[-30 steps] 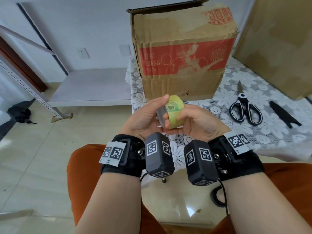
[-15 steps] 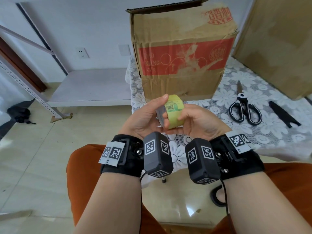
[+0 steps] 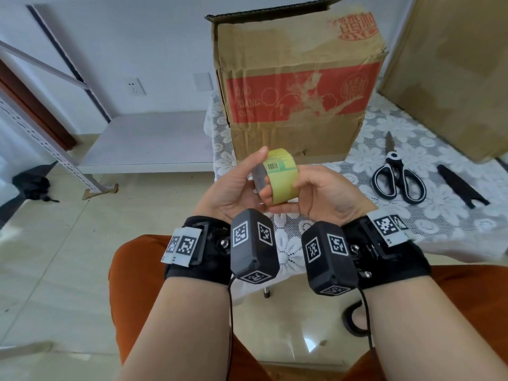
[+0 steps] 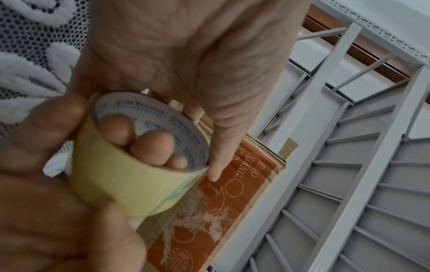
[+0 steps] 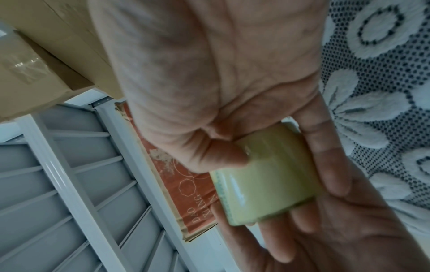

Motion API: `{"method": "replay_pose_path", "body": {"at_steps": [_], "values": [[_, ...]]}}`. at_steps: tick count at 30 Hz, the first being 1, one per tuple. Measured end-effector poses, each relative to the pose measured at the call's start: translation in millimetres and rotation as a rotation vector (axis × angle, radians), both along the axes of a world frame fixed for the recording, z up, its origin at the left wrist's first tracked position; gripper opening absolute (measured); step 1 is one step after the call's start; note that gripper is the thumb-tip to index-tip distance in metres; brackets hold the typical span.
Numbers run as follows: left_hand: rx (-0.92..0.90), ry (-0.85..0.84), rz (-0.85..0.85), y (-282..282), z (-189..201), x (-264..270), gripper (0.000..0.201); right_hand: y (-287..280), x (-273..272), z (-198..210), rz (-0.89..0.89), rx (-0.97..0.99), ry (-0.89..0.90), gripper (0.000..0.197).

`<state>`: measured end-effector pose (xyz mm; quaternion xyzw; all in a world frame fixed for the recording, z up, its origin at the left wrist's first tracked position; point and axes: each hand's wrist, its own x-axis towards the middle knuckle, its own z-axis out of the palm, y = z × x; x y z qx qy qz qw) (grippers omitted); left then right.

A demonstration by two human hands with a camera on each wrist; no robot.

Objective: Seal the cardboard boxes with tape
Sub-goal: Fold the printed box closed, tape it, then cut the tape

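Both hands are gripping the tape roll point(image 3: 281, 176) above the tabletop point(image 3: 428, 226): left hand point(image 3: 233, 188) fingers curling through its core, right hand point(image 3: 324, 193) pinching its outside, near the cardboard box point(image 3: 297, 78)

Two cardboard boxes stood on the counter point(image 3: 453, 237): one printed box point(image 3: 297, 86) with a red band at the upper centre of the frame, and one plain box point(image 3: 450, 70) at the upper right. There was one roll of tape point(image 3: 283, 177), yellow, at the centre of the head view. Two hands showed, the left hand point(image 3: 233, 191) and the right hand point(image 3: 324, 196). One pair of scissors point(image 3: 395, 174) lay at the right, and one black tool point(image 3: 461, 188) beside it. One wall socket point(image 3: 134, 86) showed at the upper left.
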<state>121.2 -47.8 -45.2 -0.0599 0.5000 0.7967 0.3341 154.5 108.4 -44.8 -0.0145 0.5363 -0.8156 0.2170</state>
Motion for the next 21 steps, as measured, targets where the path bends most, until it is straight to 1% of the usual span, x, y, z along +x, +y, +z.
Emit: {"method": "replay_pose_path", "body": {"at_steps": [2, 6, 10, 12, 15, 17, 19, 21], "values": [[-0.021, 0.013, -0.009, 0.1, 3.3, 0.7, 0.040, 1.1, -1.1, 1.4, -0.003, -0.025, -0.007, 0.037], [-0.048, 0.027, -0.005, 1.0, 5.3, 0.3, 0.041, 2.0, -3.5, 0.8, -0.005, 0.019, 0.009, 0.042], [-0.043, -0.006, -0.001, -0.6, 4.2, -3.2, 0.041, 3.1, -2.0, -0.7, -0.008, -0.053, 0.015, 0.039], [-0.052, -0.014, 0.018, 0.3, 3.2, -3.4, 0.040, 3.5, -2.0, -0.2, -0.012, -0.027, 0.015, 0.037], [-0.060, -0.004, 0.041, 1.8, 2.9, -2.2, 0.040, 4.1, -3.2, -2.9, -0.017, 0.010, 0.008, 0.043], [-0.035, -0.010, 0.046, 1.9, 4.0, -0.5, 0.041, 4.6, -2.3, -3.9, -0.015, -0.004, 0.016, 0.040], [-0.009, -0.031, 0.055, 1.7, 3.8, 0.1, 0.046, 5.3, -0.7, -4.0, -0.014, -0.031, 0.032, 0.034], [-0.006, -0.035, 0.066, 1.9, 1.8, -0.3, 0.055, 6.4, -0.3, -3.7, -0.015, -0.016, 0.039, 0.033]]}}
